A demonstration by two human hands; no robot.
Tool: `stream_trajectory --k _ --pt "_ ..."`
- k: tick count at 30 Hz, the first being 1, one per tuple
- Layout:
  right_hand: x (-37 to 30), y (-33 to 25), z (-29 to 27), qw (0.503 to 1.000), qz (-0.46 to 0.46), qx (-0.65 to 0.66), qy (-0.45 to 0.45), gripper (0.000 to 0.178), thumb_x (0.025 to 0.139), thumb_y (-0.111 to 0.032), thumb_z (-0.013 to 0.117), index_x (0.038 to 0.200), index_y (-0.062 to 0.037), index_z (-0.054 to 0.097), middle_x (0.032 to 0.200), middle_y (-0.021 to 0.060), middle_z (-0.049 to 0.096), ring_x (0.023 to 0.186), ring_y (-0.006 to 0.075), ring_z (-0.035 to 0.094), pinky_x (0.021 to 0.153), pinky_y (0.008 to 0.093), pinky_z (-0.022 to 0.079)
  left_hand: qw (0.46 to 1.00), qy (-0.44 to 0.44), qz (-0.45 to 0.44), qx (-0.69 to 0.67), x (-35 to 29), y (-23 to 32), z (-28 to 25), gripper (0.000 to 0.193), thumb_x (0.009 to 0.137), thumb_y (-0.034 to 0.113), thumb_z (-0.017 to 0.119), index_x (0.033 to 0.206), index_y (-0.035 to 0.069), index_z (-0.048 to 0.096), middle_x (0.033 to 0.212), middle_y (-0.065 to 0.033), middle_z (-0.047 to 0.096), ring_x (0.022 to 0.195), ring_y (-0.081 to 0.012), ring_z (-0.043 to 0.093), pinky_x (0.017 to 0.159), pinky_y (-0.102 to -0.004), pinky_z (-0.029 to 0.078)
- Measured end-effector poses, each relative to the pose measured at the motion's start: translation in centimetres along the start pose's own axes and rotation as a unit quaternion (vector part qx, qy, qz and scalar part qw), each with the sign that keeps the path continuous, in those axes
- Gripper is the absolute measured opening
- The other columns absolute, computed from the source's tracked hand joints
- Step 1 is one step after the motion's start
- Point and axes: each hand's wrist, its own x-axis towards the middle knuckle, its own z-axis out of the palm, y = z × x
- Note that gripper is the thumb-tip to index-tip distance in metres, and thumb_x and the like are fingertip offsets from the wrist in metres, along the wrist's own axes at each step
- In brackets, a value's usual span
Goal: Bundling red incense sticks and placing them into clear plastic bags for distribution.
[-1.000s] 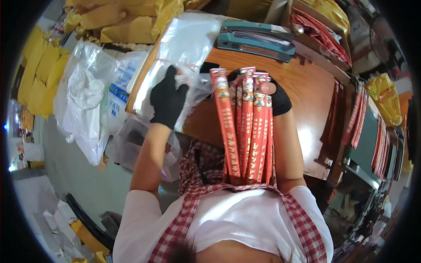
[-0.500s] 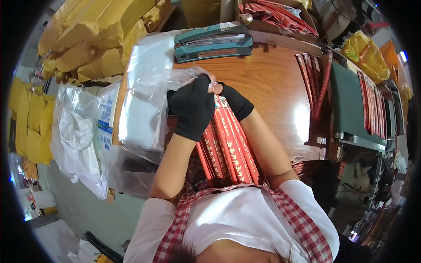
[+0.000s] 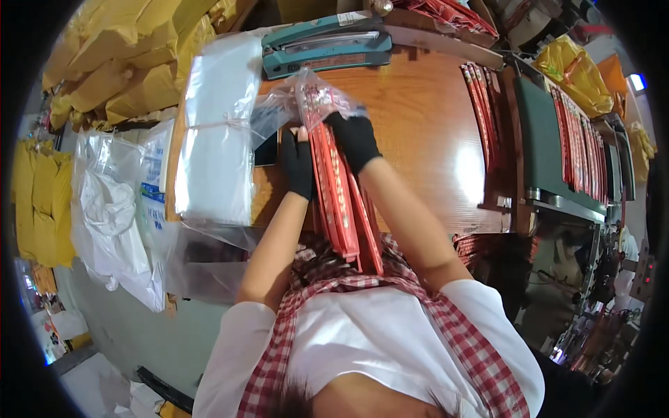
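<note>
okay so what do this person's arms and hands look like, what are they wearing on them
Both the left hand and the right hand wear black gloves cut off short, so the fingers are bare at the tips. The forearms are bare. Short white sleeves cover the upper arms, with a red-and-white checked apron strap over the shoulder.

- I see both hands in black gloves, the left hand (image 3: pixel 298 164) and the right hand (image 3: pixel 354 138), at centre frame.
- Between them, the long packets (image 3: pixel 339 202) are red with pale lettering; their top ends sit in a clear plastic bag (image 3: pixel 306 97).
- The table (image 3: pixel 425 139) is glossy orange-brown wood.
- The sealing machine (image 3: pixel 326 49), upper centre, is teal.
- The stack of bags (image 3: pixel 212 132), left of centre, is shiny and clear.
- Sacks (image 3: pixel 115 70) in the upper left are yellow.
- The apron (image 3: pixel 327 279), lower centre, is red-and-white check over a white shirt.
</note>
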Motion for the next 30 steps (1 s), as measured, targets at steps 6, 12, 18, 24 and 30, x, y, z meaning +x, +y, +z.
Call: stream_trajectory --k 6,12,18,24,30 --pt "-18.9 -2.2 -6.8 0.972 0.085 -0.045 -0.217 0.077 0.093 -0.028 0.06 0.15 -0.001 0.016 0.15 0.013 0.032 0.139 0.0217 0.027 0.113 0.035 0.022 0.993 -0.106 0.032 0.048 -8.9 -0.3 -9.0 0.012 0.091 0.008 0.053 0.1 0.004 0.046 0.093 -0.0041 0.044 0.088 -0.0152 0.045 0.083 -0.0289 0.04" --pt "-17.8 -2.2 -5.5 0.96 -0.081 -0.24 -0.123 0.039 0.093 -0.016 0.055 0.125 0.0033 0.042 0.113 0.0169 0.052 0.1 0.0252 0.056 0.086 0.0364 0.044 0.974 -0.123 -0.03 0.187 -6.6 1.6 -9.0 0.027 0.081 0.002 0.058 0.105 0.001 0.046 0.098 -0.0094 0.05 0.091 -0.0206 0.051 0.084 -0.0328 0.043" --pt "-9.6 0.5 -5.7 0.858 -0.344 -0.379 0.049 0.047 0.076 -0.006 0.06 0.122 -0.0044 0.052 0.115 0.0198 0.055 0.098 0.0374 0.056 0.081 0.0402 0.05 0.918 -0.104 0.075 0.375 -4.5 0.0 -10.4 0.021 0.085 0.008 0.058 0.104 0.0 0.054 0.095 -0.0151 0.058 0.09 -0.0296 0.056 0.082 -0.036 0.045" --pt "-9.7 3.5 -5.7 0.921 -0.268 -0.274 -0.073 0.024 0.085 -0.025 0.06 0.1 -0.0064 0.058 0.094 0.017 0.058 0.092 0.0368 0.056 0.08 0.0434 0.046 0.858 -0.014 0.131 0.496 -7.4 0.1 -7.8 0.022 0.082 0.01 0.053 0.102 0.001 0.056 0.095 -0.0237 0.057 0.093 -0.0429 0.053 0.077 -0.0481 0.043" --pt "-12.8 3.8 -5.3 0.952 -0.193 -0.233 -0.047 0.032 0.089 -0.03 0.057 0.103 -0.0016 0.051 0.096 0.0206 0.056 0.092 0.0377 0.058 0.08 0.0421 0.046 0.864 -0.055 0.254 0.432 -12.3 0.9 -10.8 0.017 0.084 0.012 0.055 0.097 0.002 0.054 0.09 -0.0208 0.055 0.087 -0.0413 0.054 0.076 -0.0469 0.044"
